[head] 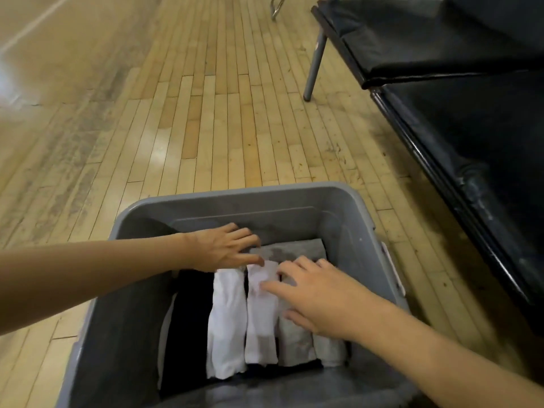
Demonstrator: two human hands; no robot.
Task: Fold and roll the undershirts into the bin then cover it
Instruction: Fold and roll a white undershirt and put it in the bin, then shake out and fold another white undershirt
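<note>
Your left hand (pixel 226 245) and right hand (pixel 312 293), both flat-fingered, press rolled undershirts (pixel 226 319) lying six-to-twelve in the bin (pixel 235 198) (no lid visible); the right is nearer.

A worn wooden plank floor (pixel 206 113) is seen, on which a grey plastic bin (pixel 235 198) and a black padded metal-legged bench (pixel 441 69) stand.

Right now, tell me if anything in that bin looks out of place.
One thing: a grey shirt lies flat and crosswise at the far end of the bin, while the black, white and grey rolls run lengthwise in a neat row. Both hands rest on the clothes. No lid is in view.
</note>
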